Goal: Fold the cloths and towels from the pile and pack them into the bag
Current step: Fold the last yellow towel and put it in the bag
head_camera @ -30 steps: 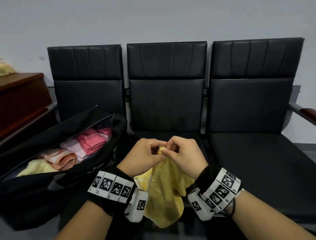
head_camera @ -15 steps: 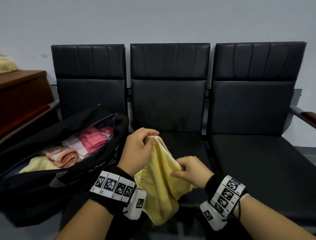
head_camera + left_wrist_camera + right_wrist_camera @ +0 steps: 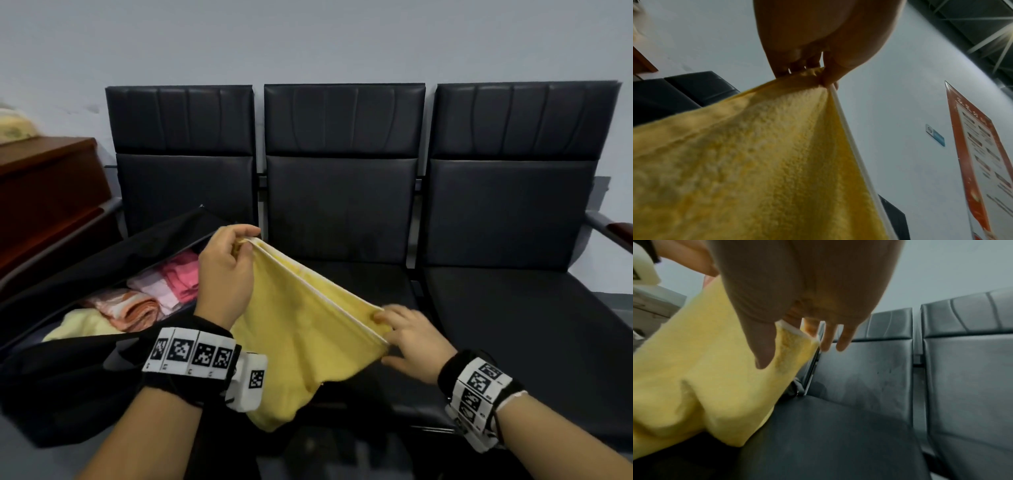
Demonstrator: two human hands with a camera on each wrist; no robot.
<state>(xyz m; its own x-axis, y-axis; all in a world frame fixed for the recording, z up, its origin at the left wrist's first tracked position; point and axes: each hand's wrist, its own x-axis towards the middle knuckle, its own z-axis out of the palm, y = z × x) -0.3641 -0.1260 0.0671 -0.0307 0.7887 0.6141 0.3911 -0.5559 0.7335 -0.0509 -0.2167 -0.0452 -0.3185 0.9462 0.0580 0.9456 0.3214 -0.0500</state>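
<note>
A towel (image 3: 308, 329) is held stretched between the left hand (image 3: 224, 274) and the right hand (image 3: 416, 342), above a bench (image 3: 479, 301). Left of the left hand, a bag (image 3: 68, 377) is seen with folded cloths (image 3: 144, 301) inside.

At the top centre of the frame my left hand (image 3: 818, 35) pinches a corner of the yellow towel (image 3: 756, 162), which spreads down across the lower left, its white edge running taut toward the bottom. Black seat backs (image 3: 684, 91) sit at left; an orange poster (image 3: 980, 162) hangs at right.
</note>
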